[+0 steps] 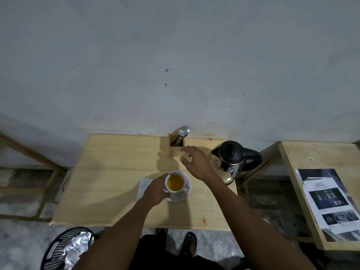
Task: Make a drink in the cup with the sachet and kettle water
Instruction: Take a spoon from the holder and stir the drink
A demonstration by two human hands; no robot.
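A white cup point(175, 182) full of yellow-orange liquid stands on a white saucer point(180, 197) in the middle of the wooden table point(109, 172). My left hand point(155, 191) grips the cup's left side. My right hand point(194, 160) hovers with fingers spread just in front of a small wooden holder point(176, 148) at the back edge, from which a metal spoon point(183, 132) sticks up. The steel kettle point(231, 160) with a black lid and handle stands at the back right, right of that hand. A white paper piece point(144, 187), perhaps the sachet, lies partly under my left hand.
A grey wall rises directly behind the table. A second wooden table point(303, 158) at the right carries printed leaflets point(329, 199). A dark mesh bin point(62, 248) with crumpled foil sits on the floor at the lower left. A small orange scrap point(204, 220) lies near the front edge.
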